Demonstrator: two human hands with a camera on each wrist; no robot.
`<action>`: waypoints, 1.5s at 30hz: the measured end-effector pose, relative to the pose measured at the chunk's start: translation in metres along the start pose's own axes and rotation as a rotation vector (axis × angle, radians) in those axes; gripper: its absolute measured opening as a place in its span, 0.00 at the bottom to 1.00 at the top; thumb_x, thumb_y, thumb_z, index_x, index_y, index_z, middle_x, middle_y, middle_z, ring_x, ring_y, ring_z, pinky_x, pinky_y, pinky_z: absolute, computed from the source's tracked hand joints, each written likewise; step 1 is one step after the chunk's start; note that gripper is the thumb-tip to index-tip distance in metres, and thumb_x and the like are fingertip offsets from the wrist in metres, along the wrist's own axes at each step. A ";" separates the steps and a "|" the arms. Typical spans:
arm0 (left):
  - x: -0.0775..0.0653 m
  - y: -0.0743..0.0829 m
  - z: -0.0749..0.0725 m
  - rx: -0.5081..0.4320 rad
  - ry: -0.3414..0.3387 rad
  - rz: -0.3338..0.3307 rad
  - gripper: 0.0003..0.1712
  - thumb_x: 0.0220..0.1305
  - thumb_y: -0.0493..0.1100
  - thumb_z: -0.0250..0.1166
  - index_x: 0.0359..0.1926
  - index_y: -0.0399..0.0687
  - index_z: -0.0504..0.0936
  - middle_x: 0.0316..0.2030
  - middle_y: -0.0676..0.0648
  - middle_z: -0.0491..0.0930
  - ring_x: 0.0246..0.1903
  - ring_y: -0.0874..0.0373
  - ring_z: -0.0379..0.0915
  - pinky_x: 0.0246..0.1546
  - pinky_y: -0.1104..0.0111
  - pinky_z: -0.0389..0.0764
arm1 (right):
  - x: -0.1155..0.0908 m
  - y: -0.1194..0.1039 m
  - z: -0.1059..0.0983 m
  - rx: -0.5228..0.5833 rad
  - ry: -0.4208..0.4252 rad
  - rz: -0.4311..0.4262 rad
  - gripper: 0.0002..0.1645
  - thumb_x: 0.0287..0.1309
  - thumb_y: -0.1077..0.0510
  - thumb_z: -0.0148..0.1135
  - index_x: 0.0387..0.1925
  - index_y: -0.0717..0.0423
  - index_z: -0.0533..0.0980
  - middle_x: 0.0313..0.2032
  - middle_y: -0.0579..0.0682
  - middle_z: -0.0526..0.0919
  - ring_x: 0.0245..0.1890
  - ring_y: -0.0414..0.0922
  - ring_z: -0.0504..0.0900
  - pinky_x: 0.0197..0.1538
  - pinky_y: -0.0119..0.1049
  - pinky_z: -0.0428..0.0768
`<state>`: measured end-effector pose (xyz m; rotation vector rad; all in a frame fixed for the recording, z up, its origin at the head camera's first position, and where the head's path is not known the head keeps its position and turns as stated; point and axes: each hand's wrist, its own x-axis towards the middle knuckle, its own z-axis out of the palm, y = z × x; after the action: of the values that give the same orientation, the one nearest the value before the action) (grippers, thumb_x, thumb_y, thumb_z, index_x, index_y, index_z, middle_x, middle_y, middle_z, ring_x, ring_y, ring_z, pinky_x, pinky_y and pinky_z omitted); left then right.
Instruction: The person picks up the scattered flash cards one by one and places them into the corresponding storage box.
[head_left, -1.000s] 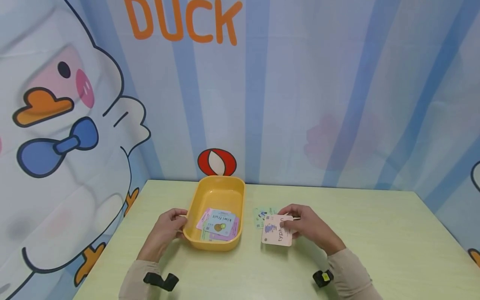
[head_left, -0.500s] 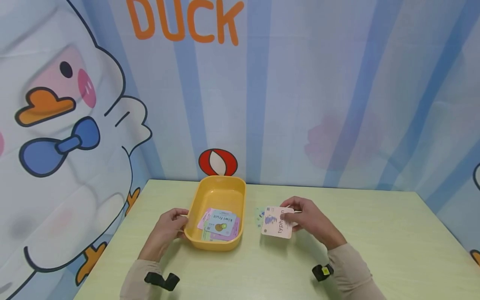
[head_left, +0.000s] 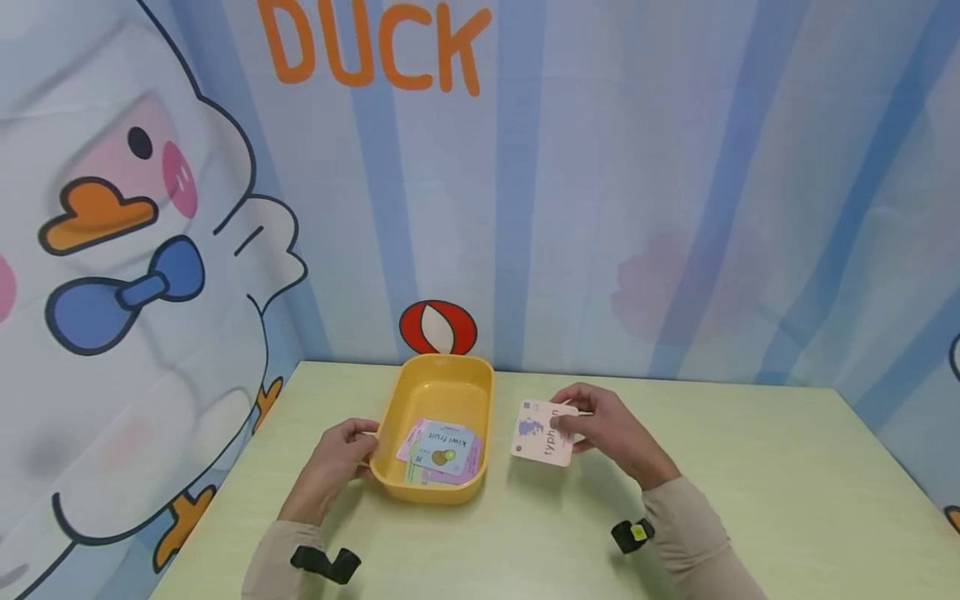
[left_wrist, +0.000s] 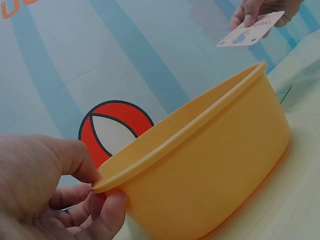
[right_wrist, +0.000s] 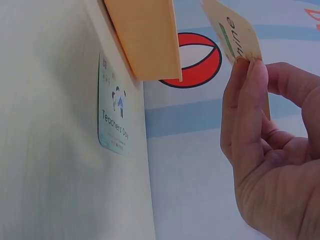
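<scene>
My left hand (head_left: 333, 458) pinches the left rim of a yellow plastic tray (head_left: 431, 494), thumb on top and fingers below, as the left wrist view shows. Between thumb and fingers my right hand (head_left: 607, 429) holds a pale pink flash card (head_left: 534, 432) printed "typhoon", raised above the table just right of the tray. Its underside, seen in the right wrist view, bears letters ending in "mine". Below lies a light green "Teachers' Day" card (right_wrist: 114, 107) flat on the table, hidden in the head view. Inside the tray, a blue "kiwi fruit" card (head_left: 442, 446) tops several others.
The pale table (head_left: 712, 467) ends at a striped blue backdrop (head_left: 570, 208) with a printed duck on the left. The tray's far end stands near the table's back edge. Black straps with small cameras (head_left: 632, 535) sit on both wrists.
My right hand has carried the "typhoon" card a little away from me and leftward, so it now covers the green card in the head view. The left hand stays on the tray's rim.
</scene>
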<state>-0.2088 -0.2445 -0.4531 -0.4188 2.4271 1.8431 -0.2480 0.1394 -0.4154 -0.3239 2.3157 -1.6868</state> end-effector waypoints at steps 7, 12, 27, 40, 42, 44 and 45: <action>0.000 0.000 0.000 0.001 -0.006 0.008 0.20 0.69 0.37 0.56 0.60 0.36 0.74 0.43 0.39 0.78 0.36 0.52 0.76 0.33 0.67 0.82 | 0.005 -0.004 0.004 0.002 0.010 -0.007 0.22 0.62 0.57 0.67 0.55 0.59 0.75 0.48 0.58 0.82 0.40 0.48 0.84 0.38 0.43 0.85; 0.001 -0.001 -0.001 -0.002 -0.011 0.019 0.20 0.69 0.37 0.56 0.59 0.36 0.74 0.43 0.39 0.78 0.35 0.52 0.76 0.32 0.67 0.82 | 0.008 -0.006 0.006 0.012 0.019 -0.015 0.22 0.61 0.57 0.68 0.55 0.58 0.76 0.48 0.58 0.82 0.40 0.49 0.84 0.38 0.45 0.86; 0.000 -0.001 -0.001 -0.009 -0.009 0.016 0.19 0.70 0.37 0.56 0.59 0.36 0.74 0.44 0.39 0.77 0.36 0.52 0.76 0.33 0.67 0.82 | 0.018 -0.018 0.017 -0.018 0.012 -0.030 0.21 0.62 0.56 0.68 0.55 0.58 0.76 0.47 0.57 0.82 0.39 0.49 0.84 0.40 0.46 0.86; 0.000 -0.002 0.000 -0.006 0.001 0.010 0.19 0.70 0.37 0.56 0.60 0.37 0.74 0.44 0.39 0.77 0.37 0.51 0.76 0.33 0.67 0.82 | 0.026 -0.024 0.028 -0.029 0.027 0.005 0.19 0.62 0.58 0.68 0.53 0.56 0.77 0.48 0.57 0.83 0.39 0.49 0.83 0.38 0.41 0.85; 0.001 -0.002 0.000 -0.006 0.001 0.011 0.19 0.70 0.37 0.56 0.60 0.37 0.75 0.44 0.39 0.77 0.37 0.51 0.76 0.34 0.67 0.82 | 0.027 -0.024 0.029 -0.033 0.027 0.001 0.19 0.62 0.57 0.68 0.53 0.56 0.77 0.49 0.57 0.83 0.40 0.50 0.83 0.39 0.42 0.86; 0.001 -0.002 0.000 -0.005 0.000 0.010 0.19 0.70 0.38 0.56 0.60 0.38 0.75 0.44 0.39 0.77 0.37 0.51 0.76 0.34 0.67 0.82 | 0.029 -0.024 0.031 -0.036 0.026 -0.004 0.19 0.62 0.57 0.68 0.53 0.56 0.77 0.49 0.57 0.83 0.40 0.50 0.83 0.39 0.42 0.86; 0.001 -0.002 0.000 -0.006 0.001 0.009 0.19 0.70 0.38 0.56 0.60 0.38 0.75 0.44 0.39 0.77 0.36 0.51 0.76 0.34 0.67 0.82 | 0.030 -0.024 0.031 -0.035 0.025 -0.006 0.19 0.62 0.57 0.68 0.53 0.56 0.77 0.49 0.57 0.83 0.40 0.50 0.83 0.39 0.42 0.86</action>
<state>-0.2094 -0.2454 -0.4552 -0.4092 2.4288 1.8545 -0.2653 0.0941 -0.4037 -0.3180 2.3668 -1.6640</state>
